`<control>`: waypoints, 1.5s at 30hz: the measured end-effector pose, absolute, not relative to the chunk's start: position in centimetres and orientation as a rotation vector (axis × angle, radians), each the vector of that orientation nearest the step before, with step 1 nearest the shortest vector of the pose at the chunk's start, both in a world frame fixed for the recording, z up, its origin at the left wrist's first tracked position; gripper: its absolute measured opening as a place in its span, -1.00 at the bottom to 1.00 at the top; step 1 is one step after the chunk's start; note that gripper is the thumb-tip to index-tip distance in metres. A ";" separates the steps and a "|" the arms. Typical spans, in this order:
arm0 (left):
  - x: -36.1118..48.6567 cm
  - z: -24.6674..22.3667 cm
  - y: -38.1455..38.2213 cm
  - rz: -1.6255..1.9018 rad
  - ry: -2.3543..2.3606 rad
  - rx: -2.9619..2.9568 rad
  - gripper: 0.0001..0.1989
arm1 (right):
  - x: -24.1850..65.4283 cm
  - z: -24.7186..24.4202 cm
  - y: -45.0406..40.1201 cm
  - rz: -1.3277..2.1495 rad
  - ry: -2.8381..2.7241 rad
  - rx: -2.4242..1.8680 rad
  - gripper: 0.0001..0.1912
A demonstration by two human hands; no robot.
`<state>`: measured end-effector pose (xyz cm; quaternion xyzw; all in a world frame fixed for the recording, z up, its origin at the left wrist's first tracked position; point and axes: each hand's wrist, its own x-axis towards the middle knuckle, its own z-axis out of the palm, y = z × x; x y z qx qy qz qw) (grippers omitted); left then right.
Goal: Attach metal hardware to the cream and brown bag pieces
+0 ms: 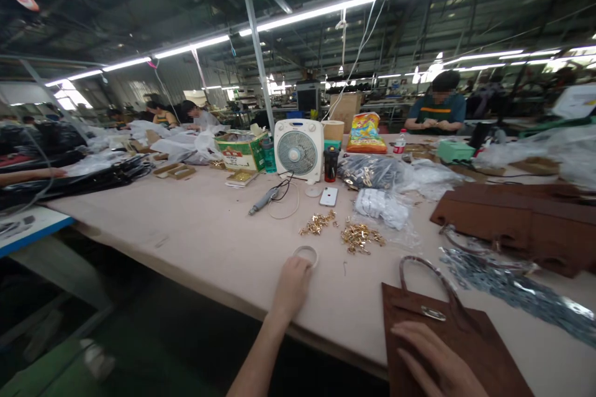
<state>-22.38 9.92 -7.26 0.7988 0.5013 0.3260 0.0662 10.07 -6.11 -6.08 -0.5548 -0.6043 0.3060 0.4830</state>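
My left hand (293, 285) is closed on the near edge of a white ring, perhaps a tape roll (306, 249), at the middle of the table. At the lower right, my right hand (431, 353) lies with its fingers apart on a brown handbag (487, 347). The bag's handle stands up at its top, beside a silver clasp (433, 312). Two piles of small gold metal parts (361, 237) are just beyond the ring.
Behind the piles are a white phone (328, 196), a grey tool (263, 201) with a cord, and a box fan (298, 150). Brown bag pieces (507, 217) and wrapped metal parts (526, 288) cover the right side. A person (436, 105) sits across the table (186, 223).
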 end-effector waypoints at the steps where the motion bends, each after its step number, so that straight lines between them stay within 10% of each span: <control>1: -21.2 -7.1 9.1 0.977 1.400 2.415 -0.89 | 9.8 -5.5 -5.6 0.728 -1.524 -1.343 -0.67; 12: -11.7 -6.9 4.9 1.130 0.775 2.198 -0.83 | 9.6 -5.8 0.0 1.018 -1.255 -1.216 -0.43; 31: -11.2 -7.3 4.7 1.060 0.844 2.368 -0.84 | 10.4 -7.8 0.0 0.813 -1.386 -1.254 -0.75; 45: -10.7 -5.7 6.1 0.703 0.731 2.583 -0.47 | 10.3 -7.8 -0.2 0.831 -1.486 -1.191 -0.81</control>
